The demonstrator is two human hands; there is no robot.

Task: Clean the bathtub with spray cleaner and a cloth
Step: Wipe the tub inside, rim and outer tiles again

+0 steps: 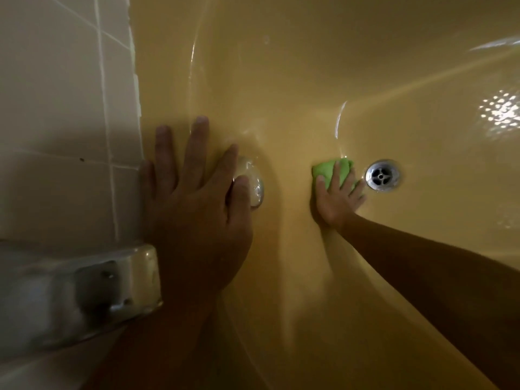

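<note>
head view, looking down into a yellow tub (309,66); surface glossy, w/ light glints at upper r.; right hand (334,198) lies on a green cloth (322,170), which sits bunched on the tub floor just left of the drain (382,175), near it but not over it; fingers (334,175) spread & roughly straight across the cloth, pressing it down; they seem flat rather than curled round it, though the hand is small in frame & its thumb side is hard to read; forearm enters from lower r.

left hand (197,204) rests flat on the tub's inner wall, fingers straight & spread, holding nothing; its little-finger edge runs along the tiles (56,94); thumb (242,192) touches the chrome overflow cap (256,178), index tip at the cap's upper edge; the two hands are well apart, w/ bare tub btw. them.

tiles are pale w/ light grout & fill the left side; below them, at lower left, a blurred metal fitting (92,291) sits beside the left wrist.
</note>
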